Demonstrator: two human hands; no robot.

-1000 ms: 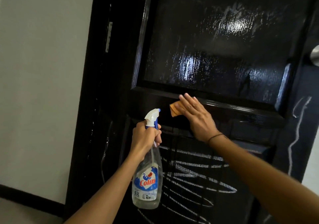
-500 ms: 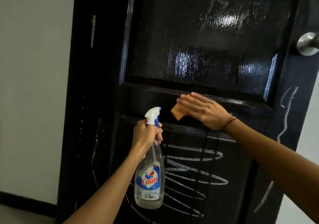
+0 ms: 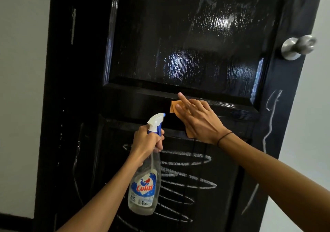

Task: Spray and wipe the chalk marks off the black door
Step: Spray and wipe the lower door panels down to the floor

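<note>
Hands: two; one bottle [image 3: 144, 183], one cloth [image 3: 174, 105].

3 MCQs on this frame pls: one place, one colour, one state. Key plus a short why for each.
1. Where does the cloth sit?
A. on the rail between the door's two panels
B. on the doorknob
C. on the floor

2. What colour is the spray bottle nozzle tip?
A. red
B. blue
C. green

3. What state is the lower panel in?
A. wiped clean
B. still covered in chalk loops
C. hidden by the cloth

Key: 1 A, the right hand presses it flat there, above the chalk; 2 B, a blue tip on a white head, neck in the left hand grip; 3 B, white loops cross the panel.
</note>
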